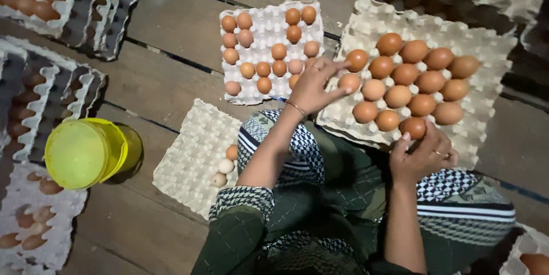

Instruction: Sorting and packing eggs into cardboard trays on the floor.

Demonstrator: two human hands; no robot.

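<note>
Pinching brown egg (413,128) in right hand (422,157) grip at tray (486,89) edge; left hand (314,87) grip apart.

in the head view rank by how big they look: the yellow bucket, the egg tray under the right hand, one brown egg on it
1. Egg tray, largest.
2. Yellow bucket, though nearness to the camera may inflate it.
3. Brown egg touched by the right hand, smallest.

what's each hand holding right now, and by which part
The right hand pinches a brown egg by its near end at the front edge of the big egg tray. The left hand holds nothing; its fingertips touch an egg.
</note>
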